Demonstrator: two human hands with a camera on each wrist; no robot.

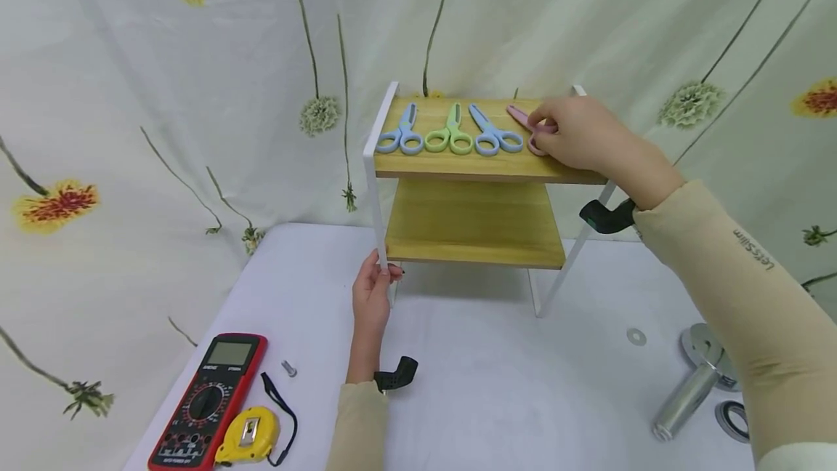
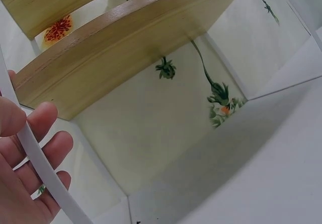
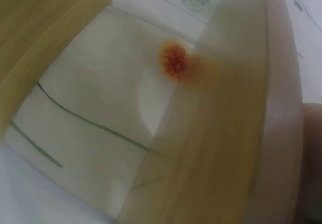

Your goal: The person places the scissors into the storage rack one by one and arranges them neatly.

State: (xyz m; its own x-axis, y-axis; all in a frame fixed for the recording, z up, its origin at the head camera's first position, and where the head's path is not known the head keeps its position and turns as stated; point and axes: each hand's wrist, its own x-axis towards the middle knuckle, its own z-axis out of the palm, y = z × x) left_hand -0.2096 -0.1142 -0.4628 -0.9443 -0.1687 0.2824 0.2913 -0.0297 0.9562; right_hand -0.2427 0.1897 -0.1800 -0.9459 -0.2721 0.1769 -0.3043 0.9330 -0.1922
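A two-tier shelf with wooden boards (image 1: 474,220) and a white frame stands on the table. On its top board lie two blue pairs of scissors (image 1: 407,129) (image 1: 495,131) with a green pair (image 1: 451,131) between them. To their right, my right hand (image 1: 582,133) pinches pink scissors (image 1: 519,116), whose right handle is hidden by the fingers. Low on the shelf's left side, my left hand (image 1: 371,296) holds the white leg (image 2: 45,173), thumb on one side and fingers on the other. The right wrist view catches mostly the boards' edges, blurred.
At the front left lie a red multimeter (image 1: 208,398), a yellow tape measure (image 1: 251,436) with a black strap and a small bolt (image 1: 289,368). Front right hold a metal cylinder on a disc (image 1: 686,398), a washer (image 1: 636,336) and a dark ring (image 1: 734,420). Flowered cloth (image 1: 229,93) hangs behind.
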